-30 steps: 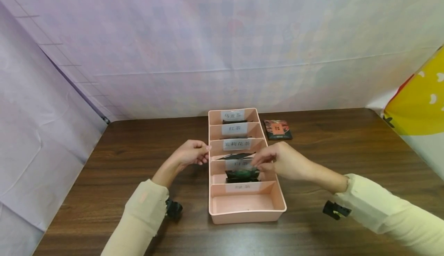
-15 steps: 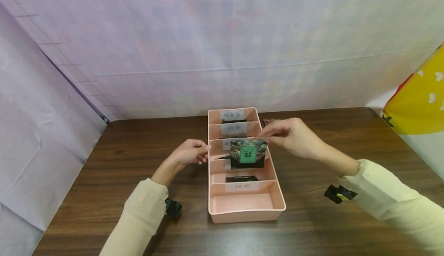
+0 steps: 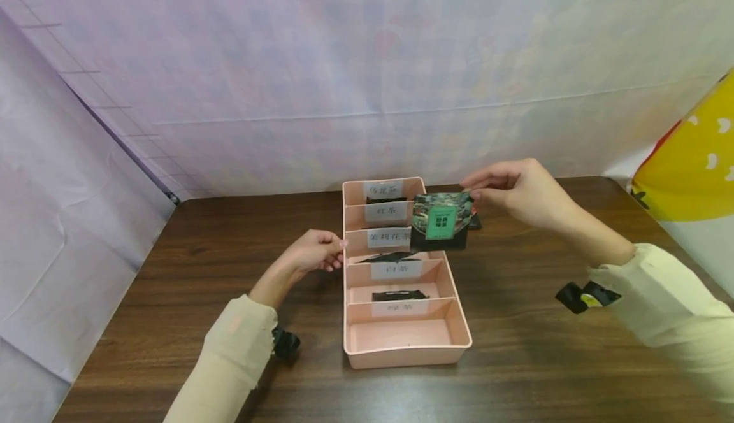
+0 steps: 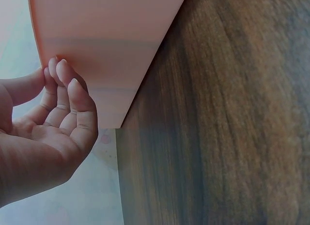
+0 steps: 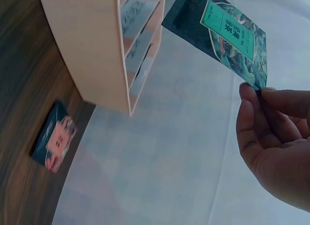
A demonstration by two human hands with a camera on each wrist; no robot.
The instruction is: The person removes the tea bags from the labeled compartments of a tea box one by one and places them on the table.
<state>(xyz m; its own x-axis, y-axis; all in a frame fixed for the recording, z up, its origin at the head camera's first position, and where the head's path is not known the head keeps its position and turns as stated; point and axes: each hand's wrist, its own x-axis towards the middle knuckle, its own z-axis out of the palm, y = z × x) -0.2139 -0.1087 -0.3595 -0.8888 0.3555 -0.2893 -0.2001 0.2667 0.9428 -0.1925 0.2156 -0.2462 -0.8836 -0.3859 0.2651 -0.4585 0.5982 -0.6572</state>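
My right hand (image 3: 522,193) pinches a dark tea sachet with a green label (image 3: 440,222) by its top corner. The sachet hangs in the air over the right rim of a pink divided storage box (image 3: 410,358). In the right wrist view, thumb and fingertips meet on the corner of the tea sachet (image 5: 227,33). My left hand (image 3: 315,251) grips the box's left rim. The left wrist view shows its thumb and curled fingers at the edge of the pink wall (image 4: 106,36). Dark sachets stand in several compartments; one dark packet (image 3: 400,295) shows in the compartment second from the front.
A sachet with a red label (image 5: 57,141) lies on the wooden table (image 3: 229,321) to the right of the box, mostly hidden in the head view. White paper labels (image 3: 395,270) mark the dividers. A pale curtain (image 3: 258,92) hangs behind the table.
My right hand has lifted the green-labelled tea sachet out of the second compartment from the front and carried it up and to the right. My left hand has stayed at the rim.
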